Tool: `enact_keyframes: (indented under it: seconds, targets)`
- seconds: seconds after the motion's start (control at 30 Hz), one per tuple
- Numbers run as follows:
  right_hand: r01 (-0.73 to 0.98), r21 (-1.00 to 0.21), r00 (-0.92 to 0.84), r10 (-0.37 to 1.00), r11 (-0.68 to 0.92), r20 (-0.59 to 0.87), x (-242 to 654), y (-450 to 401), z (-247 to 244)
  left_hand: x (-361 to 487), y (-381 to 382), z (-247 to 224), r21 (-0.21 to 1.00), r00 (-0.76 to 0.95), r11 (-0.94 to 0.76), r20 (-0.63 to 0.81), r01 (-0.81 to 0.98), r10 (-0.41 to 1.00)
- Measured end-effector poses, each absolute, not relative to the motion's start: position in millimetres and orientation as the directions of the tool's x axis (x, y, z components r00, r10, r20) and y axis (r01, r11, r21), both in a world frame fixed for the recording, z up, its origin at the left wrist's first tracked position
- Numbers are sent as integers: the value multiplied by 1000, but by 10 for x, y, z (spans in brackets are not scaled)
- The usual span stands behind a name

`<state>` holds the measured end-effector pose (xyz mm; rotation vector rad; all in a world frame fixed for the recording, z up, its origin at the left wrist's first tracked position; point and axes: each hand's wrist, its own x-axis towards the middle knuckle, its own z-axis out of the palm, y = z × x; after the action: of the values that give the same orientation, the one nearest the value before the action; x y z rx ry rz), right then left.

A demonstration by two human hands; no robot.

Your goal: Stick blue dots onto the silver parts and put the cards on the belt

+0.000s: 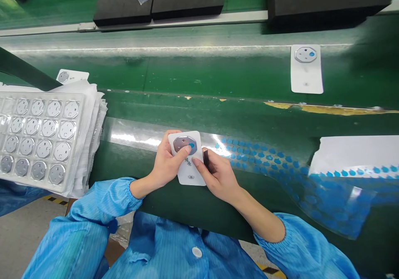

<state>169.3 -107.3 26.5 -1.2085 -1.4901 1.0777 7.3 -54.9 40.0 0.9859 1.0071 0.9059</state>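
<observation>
My left hand [166, 160] grips a white rounded plate [191, 175] from its left side, thumb pressed by a blue dot sticker [191, 146]. The dot sits on the grey octagonal metal piece [181, 143] at the plate's upper end. My right hand [220, 171] is closed at the plate's right edge, its thumb touching the plate's face. Between its fingers is a small dark object [206, 157], mostly hidden, whose kind I cannot make out. Beneath and to the right of the hands lies a clear film with blue dot stickers [258, 154].
At left a clear tray [73, 138] of octagonal metal pieces rests on stacked white sheets [93, 117]. Another white plate with a blue dot [307, 77] lies at upper right. Black foam blocks [187, 1] line the back. White backing paper [352, 152] lies at right.
</observation>
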Motion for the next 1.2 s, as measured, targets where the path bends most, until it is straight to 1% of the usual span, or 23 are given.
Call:
enact_keyframes:
  seconds: [0.1, 0.27, 0.37, 0.5, 0.6, 0.73, 0.83, 1.0, 1.1, 1.2]
  targets:
    - [208, -962, -119, 981, 175, 153, 1684, -1073, 260, 65, -544, 370, 935, 268, 310, -258, -172, 928]
    - [216, -959, -122, 979, 185, 162, 1674, -1072, 250, 58, -564, 372, 932, 269, 323, -273, -165, 924]
    - [212, -959, -131, 978, 188, 163, 1673, -1053, 243, 55, -533, 392, 921, 205, 337, -298, -195, 932]
    - [226, -957, -146, 977, 183, 153, 1669, -1024, 237, 25, -374, 475, 891, 104, 323, -305, -320, 947]
    - [220, -961, -141, 981, 165, 136, 1659, -1017, 240, -13, -245, 540, 881, 66, 307, -304, -359, 950]
    - [200, -970, -125, 985, 139, 116, 1645, -1019, 237, -34, -174, 546, 850, 95, 358, -349, -386, 932]
    - [217, -965, -130, 984, 147, 120, 1640, -1012, 226, -32, -181, 519, 824, 107, 395, -387, -405, 916]
    - [241, -954, -144, 979, 175, 143, 1632, -1007, 224, -51, -183, 513, 818, 46, 359, -380, -450, 924]
    - [176, -980, -126, 989, 96, 74, 1619, -1035, 219, -69, -129, 489, 802, 38, 347, -377, -485, 925]
    - [80, -997, -23, 1000, -16, -18, 1638, -995, 193, -81, -51, 433, 791, 87, 356, -362, -498, 928]
